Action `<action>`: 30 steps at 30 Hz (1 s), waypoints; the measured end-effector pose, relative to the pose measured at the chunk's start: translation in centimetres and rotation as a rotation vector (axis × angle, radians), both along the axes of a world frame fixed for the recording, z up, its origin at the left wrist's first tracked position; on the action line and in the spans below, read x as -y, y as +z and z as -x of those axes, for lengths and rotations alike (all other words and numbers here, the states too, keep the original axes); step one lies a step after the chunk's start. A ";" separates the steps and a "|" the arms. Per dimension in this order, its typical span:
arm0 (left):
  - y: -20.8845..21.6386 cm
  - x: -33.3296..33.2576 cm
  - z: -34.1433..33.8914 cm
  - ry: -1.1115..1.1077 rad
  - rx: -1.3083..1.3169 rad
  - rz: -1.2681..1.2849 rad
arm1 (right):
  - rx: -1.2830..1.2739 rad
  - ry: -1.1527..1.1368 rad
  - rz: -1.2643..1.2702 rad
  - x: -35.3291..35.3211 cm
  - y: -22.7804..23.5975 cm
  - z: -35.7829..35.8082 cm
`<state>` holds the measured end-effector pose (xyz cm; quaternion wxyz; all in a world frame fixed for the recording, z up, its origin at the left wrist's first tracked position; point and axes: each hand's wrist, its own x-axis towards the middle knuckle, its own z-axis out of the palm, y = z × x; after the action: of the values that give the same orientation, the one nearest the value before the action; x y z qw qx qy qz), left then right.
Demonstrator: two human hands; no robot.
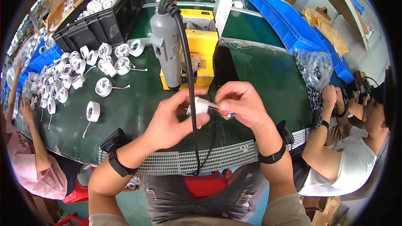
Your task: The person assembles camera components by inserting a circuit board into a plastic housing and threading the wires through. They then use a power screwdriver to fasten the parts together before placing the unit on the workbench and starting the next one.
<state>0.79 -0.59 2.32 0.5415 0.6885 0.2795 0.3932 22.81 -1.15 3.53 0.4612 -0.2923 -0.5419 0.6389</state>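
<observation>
My left hand (171, 119) is curled round a small white plastic housing (200, 108), held above the green bench. Close by on the right, my right hand (243, 104) pinches slim silver tweezers (208, 103), whose tips reach over the housing. A thin red wire (216, 110) runs from the housing to a small connector (230, 116) beneath my right fingers. The inner side of the housing is hidden by my fingers. Just beyond my hands hangs a grey electric screwdriver (166, 46) in front of a yellow fixture (201, 44); its black cable (191, 75) passes before my left hand.
Many white round housings (93, 111) with wires lie on the left of the bench (138, 104). A black crate (92, 29) of white parts stands behind them. At right are blue trays (278, 21), a clear plastic bag (314, 67) and screws. Co-workers sit on both sides.
</observation>
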 end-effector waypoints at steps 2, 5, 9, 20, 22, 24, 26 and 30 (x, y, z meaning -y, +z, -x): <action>-0.7 -0.1 -0.2 -0.055 0.085 0.194 | 0.017 0.009 0.016 0.0 -0.1 0.8; -1.9 -1.0 0.3 -0.168 0.200 0.563 | 0.109 0.003 -0.010 0.0 -0.2 0.8; -1.0 -1.1 0.1 -0.210 0.333 0.803 | 0.150 0.035 -0.020 -0.1 -0.3 0.7; -0.8 -1.1 0.1 -0.159 0.418 0.820 | 0.469 -0.196 -0.397 0.5 -0.6 1.5; -0.8 -1.0 0.0 -0.150 0.414 0.815 | 0.503 -0.210 -0.500 0.3 -1.1 1.4; -0.9 -0.9 0.0 -0.114 0.376 0.780 | 0.536 -0.225 -0.602 0.2 -1.2 1.7; -0.8 -0.8 -0.1 -0.082 0.353 0.756 | 0.552 -0.272 -0.553 0.5 -0.9 2.2; -1.6 -0.7 -0.6 -0.080 0.343 0.664 | 0.572 -0.262 -0.750 0.4 -1.1 2.9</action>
<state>1.35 0.12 0.73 0.7891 0.4099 0.2699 0.3693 19.86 -1.51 2.41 0.4437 -0.3356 -0.7984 0.2303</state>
